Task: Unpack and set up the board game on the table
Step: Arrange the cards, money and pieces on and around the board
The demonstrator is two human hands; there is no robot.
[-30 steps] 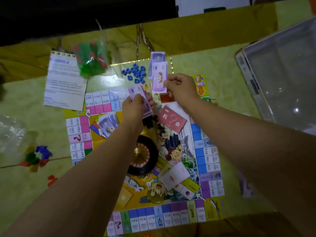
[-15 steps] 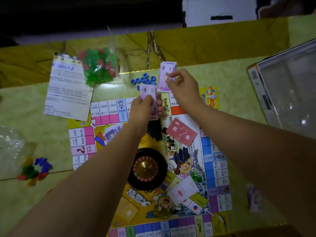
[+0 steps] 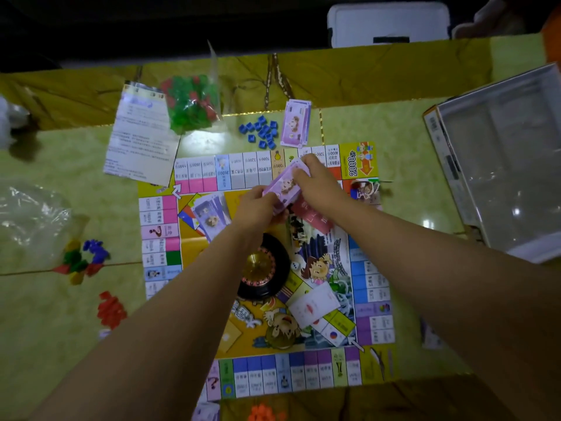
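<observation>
The colourful game board (image 3: 368, 299) lies open in the middle of the table. Over its far part, my left hand (image 3: 258, 208) holds a stack of purple play money (image 3: 283, 185) from below, and my right hand (image 3: 318, 183) grips the same stack at its far end. A small pile of purple notes (image 3: 296, 123) lies on the table beyond the board. A black roulette wheel (image 3: 264, 268) sits on the board under my left forearm. A red card (image 3: 315, 218) and a white card (image 3: 312, 305) lie on the board.
Blue pieces (image 3: 261, 132), a bag of green and red pieces (image 3: 191, 101) and a rule sheet (image 3: 139, 135) lie beyond the board. The open game box (image 3: 498, 165) stands right. Coloured tokens (image 3: 85, 259), red pieces (image 3: 110, 309) and a clear bag (image 3: 27, 220) lie left.
My right hand laid a purple note on the pile beyond the board and came back to the stack in my left hand. The view shifted down.
</observation>
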